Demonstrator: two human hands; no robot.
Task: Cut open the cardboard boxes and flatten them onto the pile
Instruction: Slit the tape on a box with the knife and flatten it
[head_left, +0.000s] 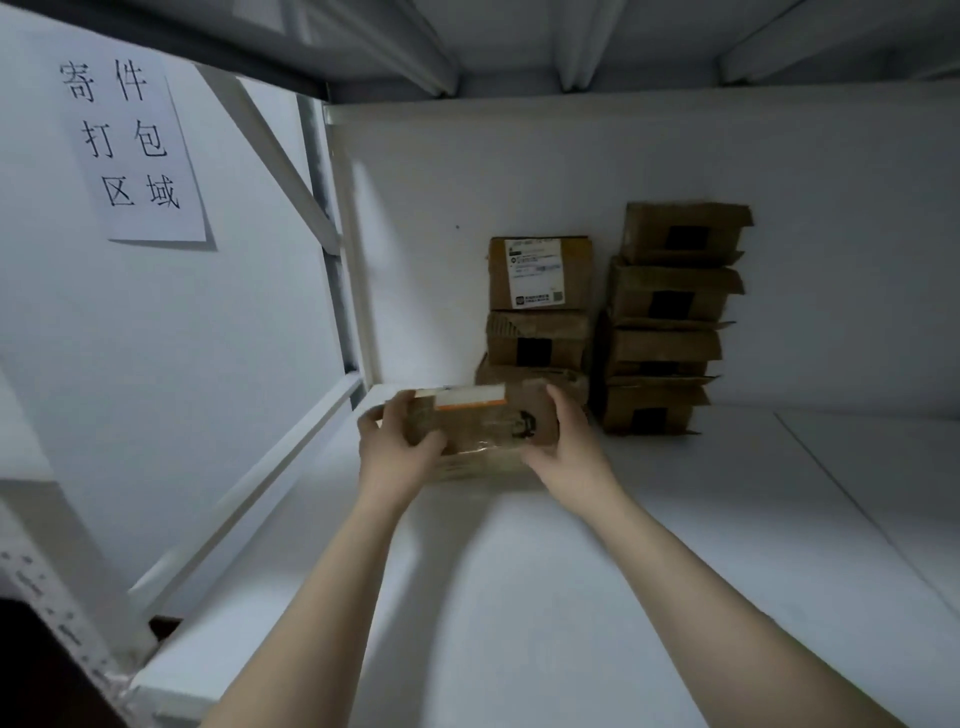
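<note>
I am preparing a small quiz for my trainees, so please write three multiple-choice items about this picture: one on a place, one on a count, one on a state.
1. Where does the paper sign hang?
A. on the back wall
B. on the left wall
C. on the ceiling

2. How many boxes are in the right stack?
A. two
B. four
C. six

3. How is the front box held?
A. by both hands
B. by one hand only
C. by no hand; it lies untouched

Answers:
1 B, the sheet is stuck on the wall at the left.
2 B, four boxes stand one on another.
3 A, the left hand and the right hand grip its two ends.
</note>
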